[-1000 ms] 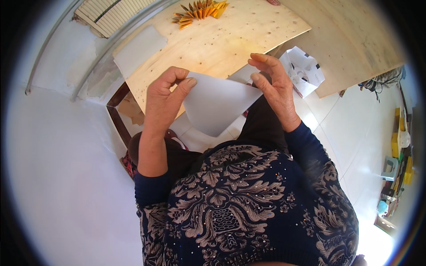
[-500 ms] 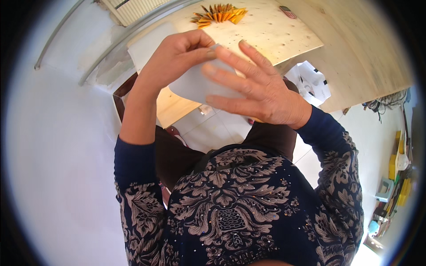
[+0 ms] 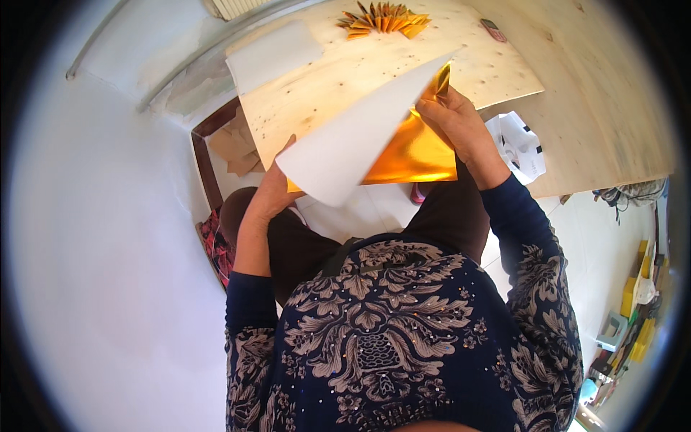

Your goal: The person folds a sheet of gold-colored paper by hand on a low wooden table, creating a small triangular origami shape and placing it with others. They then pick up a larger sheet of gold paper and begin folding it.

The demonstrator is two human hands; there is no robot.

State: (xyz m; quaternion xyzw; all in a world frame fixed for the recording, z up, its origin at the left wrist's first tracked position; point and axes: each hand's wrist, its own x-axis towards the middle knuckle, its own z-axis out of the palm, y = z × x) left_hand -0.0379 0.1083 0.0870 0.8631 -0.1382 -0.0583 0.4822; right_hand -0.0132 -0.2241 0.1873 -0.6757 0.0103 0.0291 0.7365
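Note:
A sheet of gold foil paper [image 3: 417,153] with a white back is bent over diagonally, its white side [image 3: 345,129] facing up on the left and shiny gold showing on the right. My left hand [image 3: 270,191] is closed on the sheet's left edge, most of its fingers hidden by the paper. At the right edge, my right hand [image 3: 462,126] pinches the sheet near its upper corner. The paper is held above the near edge of the wooden table [image 3: 288,97] and my lap.
Folded gold paper pieces [image 3: 385,21] stand in a fanned row at the far side. White sheets [image 3: 277,52] lie at the table's far left, and a phone-like device [image 3: 493,30] at the far right. Beside the table is a white bag [image 3: 520,147]; brown paper [image 3: 234,147] sits low at left.
Both hands have come nearer to me and moved apart. The sheet has turned so that its gold side shows, and my right hand's spread fingers have closed on its edge.

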